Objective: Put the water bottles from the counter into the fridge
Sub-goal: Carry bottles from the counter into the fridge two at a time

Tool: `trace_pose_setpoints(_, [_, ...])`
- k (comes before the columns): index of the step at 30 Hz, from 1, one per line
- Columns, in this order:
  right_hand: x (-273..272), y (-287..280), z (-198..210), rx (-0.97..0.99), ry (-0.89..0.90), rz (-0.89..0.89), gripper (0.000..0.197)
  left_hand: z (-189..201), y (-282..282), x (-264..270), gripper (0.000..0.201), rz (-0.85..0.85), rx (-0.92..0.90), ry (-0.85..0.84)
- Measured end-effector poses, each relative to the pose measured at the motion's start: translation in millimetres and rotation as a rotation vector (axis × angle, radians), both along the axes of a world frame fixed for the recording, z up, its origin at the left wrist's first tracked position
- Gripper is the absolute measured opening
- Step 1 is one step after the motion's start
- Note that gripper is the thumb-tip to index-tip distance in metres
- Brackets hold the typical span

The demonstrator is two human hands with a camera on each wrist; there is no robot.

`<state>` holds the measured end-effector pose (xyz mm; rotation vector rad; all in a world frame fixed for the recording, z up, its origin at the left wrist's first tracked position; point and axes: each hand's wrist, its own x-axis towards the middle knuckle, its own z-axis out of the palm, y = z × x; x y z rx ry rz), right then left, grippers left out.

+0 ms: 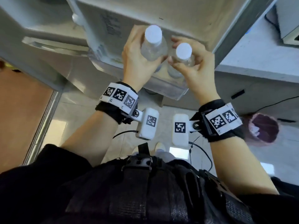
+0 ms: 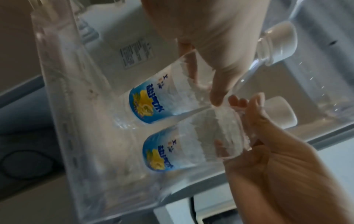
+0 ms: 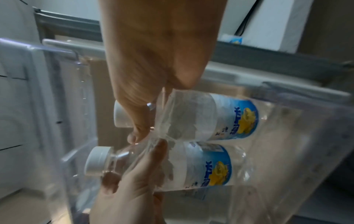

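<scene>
Pale tiled floor and a grey table off to the right frame an open fridge door, with a clear plastic door bin hanging on its inner side. Left-hand fingers curl round the shoulder of one water bottle, thumb on the near side and fingertips on the far side; right-hand fingers pinch the neck and shoulder of a second bottle just under its cap. From there outward: the left hand holds the left bottle, the right hand holds the right bottle, and the thumbs of the two hands nearly meet between them. Both bottles are clear, with white screw caps and blue and yellow labels low on the body. They stand upright side by side, close enough that their sides look to be touching, with their lower halves down inside the door bin. Whether the bases rest on the bin's floor I cannot tell. Each wrist wears a black strap with black-and-white square tags and a small white camera box. Farther right, on the floor, sits a pink bin with a dark liner, and a black cable runs along the cabinet front below the table.
</scene>
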<state>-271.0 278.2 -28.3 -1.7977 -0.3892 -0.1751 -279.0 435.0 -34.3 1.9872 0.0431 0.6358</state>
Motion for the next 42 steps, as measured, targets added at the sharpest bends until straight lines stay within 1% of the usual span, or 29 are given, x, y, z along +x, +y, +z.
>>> trace_pose_setpoints(4, [-17.8,1.9,-26.2,-0.130,0.081,-0.106,0.028,-16.1,-0.5,0.2,0.045,-0.176,0.013,0.013])
trace_pose_setpoints(8, [-32.5,5.0,-35.6,-0.128,0.122,-0.237,0.033,-25.7,1.5,6.6,0.046,-0.294,0.014,0.035])
trace_pose_setpoints(12, [-40.6,10.7,-36.4,-0.177,0.130,-0.295,0.040,-33.9,8.4,6.0,0.047,-0.312,-0.020,0.081])
trace_pose_setpoints(14, [-45.0,16.2,-38.2,-0.160,0.136,-0.325,0.042,-34.9,10.7,2.5,0.049,-0.342,-0.015,0.076])
trace_pose_setpoints(18, [-55.0,26.2,-43.1,-0.142,0.123,-0.386,0.044,-36.2,13.5,-5.2,0.050,-0.388,-0.007,0.136])
trace_pose_setpoints(20, [-58.7,27.6,-45.2,-0.152,0.128,-0.395,0.051,-38.1,15.3,-10.8,0.055,-0.416,0.002,0.169])
trace_pose_setpoints(23, [-63.4,25.3,-47.2,-0.175,0.198,-0.403,0.067,-36.3,20.1,-15.9,0.066,-0.448,-0.026,0.205])
trace_pose_setpoints(26, [-68.0,22.4,-46.0,-0.184,0.279,-0.399,0.075,-26.5,21.4,-20.1,0.072,-0.437,-0.047,0.179])
trace_pose_setpoints(29, [-70.2,18.8,-40.5,-0.187,0.308,-0.385,0.077,-10.4,15.6,-26.2,0.062,-0.415,-0.051,0.086])
trace_pose_setpoints(33, [-69.2,8.4,-30.2,-0.170,0.325,-0.334,0.075,8.0,2.8,-36.3,0.031,-0.307,-0.008,-0.092])
trace_pose_setpoints(36, [-65.8,-8.7,-24.6,-0.161,0.320,-0.275,0.072,18.3,-15.1,-40.4,0.017,-0.257,0.056,-0.217])
trace_pose_setpoints(39, [-62.8,-34.6,-18.9,-0.172,0.282,-0.246,0.062,23.5,-42.4,-39.7,0.011,-0.268,0.078,-0.277])
trace_pose_setpoints(42, [-62.1,-68.9,-12.0,-0.170,0.262,-0.217,0.051,25.3,-78.5,-42.1,0.012,-0.297,0.034,-0.243])
